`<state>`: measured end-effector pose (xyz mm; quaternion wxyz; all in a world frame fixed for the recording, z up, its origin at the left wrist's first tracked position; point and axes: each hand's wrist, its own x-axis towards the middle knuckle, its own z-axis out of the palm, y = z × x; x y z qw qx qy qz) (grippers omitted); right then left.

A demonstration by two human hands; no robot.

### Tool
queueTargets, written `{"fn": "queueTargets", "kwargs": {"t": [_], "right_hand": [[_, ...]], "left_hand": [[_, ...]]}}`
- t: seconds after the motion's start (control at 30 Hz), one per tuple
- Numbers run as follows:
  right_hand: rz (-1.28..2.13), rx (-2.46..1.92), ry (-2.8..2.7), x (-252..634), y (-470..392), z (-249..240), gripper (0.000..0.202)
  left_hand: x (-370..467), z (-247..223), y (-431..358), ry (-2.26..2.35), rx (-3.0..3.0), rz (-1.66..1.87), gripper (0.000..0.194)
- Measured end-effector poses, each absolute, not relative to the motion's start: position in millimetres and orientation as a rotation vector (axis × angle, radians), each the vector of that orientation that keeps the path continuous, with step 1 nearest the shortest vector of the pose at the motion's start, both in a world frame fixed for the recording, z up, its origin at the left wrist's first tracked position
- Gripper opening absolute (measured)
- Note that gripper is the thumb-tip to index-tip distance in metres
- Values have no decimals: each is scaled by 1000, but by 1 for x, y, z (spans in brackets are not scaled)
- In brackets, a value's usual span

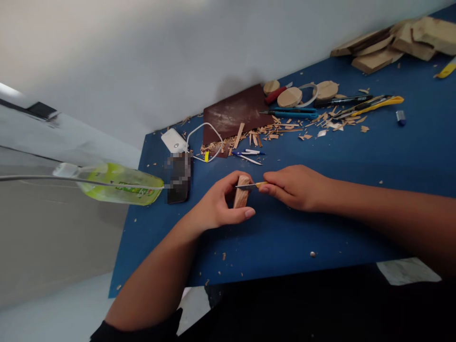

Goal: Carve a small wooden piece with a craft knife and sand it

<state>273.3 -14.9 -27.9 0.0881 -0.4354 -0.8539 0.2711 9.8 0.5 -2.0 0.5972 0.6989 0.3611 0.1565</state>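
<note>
Centrally: one reddish-tan, oblong wooden block [241,198], held above a blue tabletop [278,242], its long axis running away from the body, far end leaning slightly right. Left hand [218,202]: wrapped round the block, thumb at the near end, fingers behind. Right hand [295,187]: clasping one small knife [252,186], yellow handle, grey metal blade, entering from the block's right. Blade: crosswise over the block's farther half, roughly square to its length. Nearer hand: the left, in contact; the right, just beside. Beyond the grip: pale wood shavings [263,130], one flat dark-brown sheet [231,111]. Left of the grip: one dark phone [178,194], partly pixelated. Hidden: most of the knife handle, within the right fist. Indistinct to me: whether the edge bites.
</note>
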Motion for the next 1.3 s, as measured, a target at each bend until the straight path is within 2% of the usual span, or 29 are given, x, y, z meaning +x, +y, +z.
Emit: {"fn": "queueTargets", "kwargs": {"t": [0.3,0.5,0.73,1.3], "right_hand": [[827,-1407,-2441,276,-8,-30,52],[1000,-1226,-2413,275,-11,-32,53],[1050,-1111,-2486,272,-20,-31,55],[686,-1500,-2574,271,-16,-18,56]], "left_hand": [[5,-5,7,966,1694,401,55],[10,-1,4,1016,1753,397,58],[17,-1,-1,1019,1775,361,62],[13,-1,-3,1081,1810,401,56]]}}
